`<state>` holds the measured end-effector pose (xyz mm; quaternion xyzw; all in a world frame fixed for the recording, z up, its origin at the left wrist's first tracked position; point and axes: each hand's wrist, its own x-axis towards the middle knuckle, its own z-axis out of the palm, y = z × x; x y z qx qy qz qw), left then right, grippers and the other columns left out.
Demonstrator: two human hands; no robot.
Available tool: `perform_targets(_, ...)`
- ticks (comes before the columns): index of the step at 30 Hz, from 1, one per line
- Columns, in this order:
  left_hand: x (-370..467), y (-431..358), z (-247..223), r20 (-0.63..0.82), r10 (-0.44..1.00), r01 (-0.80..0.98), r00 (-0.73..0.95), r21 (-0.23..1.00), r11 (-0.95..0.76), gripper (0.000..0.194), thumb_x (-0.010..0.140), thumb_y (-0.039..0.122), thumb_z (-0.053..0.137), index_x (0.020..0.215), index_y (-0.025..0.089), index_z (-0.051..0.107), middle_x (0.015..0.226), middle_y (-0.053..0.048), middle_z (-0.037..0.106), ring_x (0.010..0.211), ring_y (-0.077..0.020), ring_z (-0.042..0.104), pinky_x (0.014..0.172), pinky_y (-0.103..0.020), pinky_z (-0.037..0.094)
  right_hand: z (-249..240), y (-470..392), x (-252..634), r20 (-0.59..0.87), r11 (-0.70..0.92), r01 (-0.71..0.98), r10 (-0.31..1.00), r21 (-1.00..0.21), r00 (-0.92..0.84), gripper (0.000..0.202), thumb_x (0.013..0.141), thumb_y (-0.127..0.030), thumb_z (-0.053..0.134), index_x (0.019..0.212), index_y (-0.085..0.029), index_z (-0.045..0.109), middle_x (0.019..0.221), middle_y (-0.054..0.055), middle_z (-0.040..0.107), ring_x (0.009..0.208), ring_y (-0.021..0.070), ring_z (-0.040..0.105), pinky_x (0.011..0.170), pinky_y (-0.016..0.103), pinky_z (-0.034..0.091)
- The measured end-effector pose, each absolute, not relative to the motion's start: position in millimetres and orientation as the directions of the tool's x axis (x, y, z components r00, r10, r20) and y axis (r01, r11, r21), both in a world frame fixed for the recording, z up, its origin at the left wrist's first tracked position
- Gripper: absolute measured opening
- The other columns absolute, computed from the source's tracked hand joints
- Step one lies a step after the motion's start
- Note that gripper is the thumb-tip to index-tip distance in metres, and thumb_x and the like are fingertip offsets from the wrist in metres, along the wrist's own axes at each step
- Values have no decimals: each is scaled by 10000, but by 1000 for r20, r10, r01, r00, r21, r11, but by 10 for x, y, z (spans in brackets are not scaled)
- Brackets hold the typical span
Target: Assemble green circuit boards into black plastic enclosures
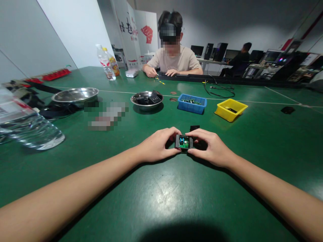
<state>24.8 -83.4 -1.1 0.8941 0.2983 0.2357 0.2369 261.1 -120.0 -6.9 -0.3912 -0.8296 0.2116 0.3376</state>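
Note:
Between my two hands is a small black plastic housing (178, 142), its open face showing a green circuit board (185, 144) with a blue part on it. My left hand (161, 144) grips its left side, thumb at the near edge and fingers at the far edge. On the right side, my right hand (212, 147) pinches it the same way. Just beyond my right fingers lies a flat black piece (194, 128), partly hidden by that hand. Whether the housing rests on the table or is slightly raised, I cannot tell.
Beyond my hands stand a steel bowl (147, 107) of black parts, a blue bin (192, 108) of circuit boards and a yellow bin (228, 115). A water bottle (37, 131) and a steel dish (75, 95) are leftward. A person (174, 60) works across the green table (156, 201).

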Motion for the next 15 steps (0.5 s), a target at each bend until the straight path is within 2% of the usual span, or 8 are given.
perform_targets(7,253,-821,-22,284,624,452,728,486,-748,304,836,383,693,1047,174,628,971,-67,682,862,-203,638,772,-315,485,-84,-1201,2616,416,632,491,770,-600,-484,407,801,-253,728,1194,-185,650,1106,95,697,961,209,661,817,333,546)
perform_targets(13,227,-830,-16,298,591,398,749,511,-762,541,776,353,757,1238,185,529,1154,-81,665,989,-216,638,869,-340,504,-88,-1205,2617,442,654,506,755,-562,-485,398,805,-249,711,1194,-191,648,1079,90,711,876,193,658,803,337,544)
perform_targets(15,223,-828,-13,305,585,386,752,515,-765,540,785,371,748,1240,181,526,1159,-83,663,993,-216,639,874,-343,505,-91,-1206,2620,445,657,508,753,-558,-485,406,806,-246,712,1201,-184,645,1087,94,712,873,190,657,804,335,543)
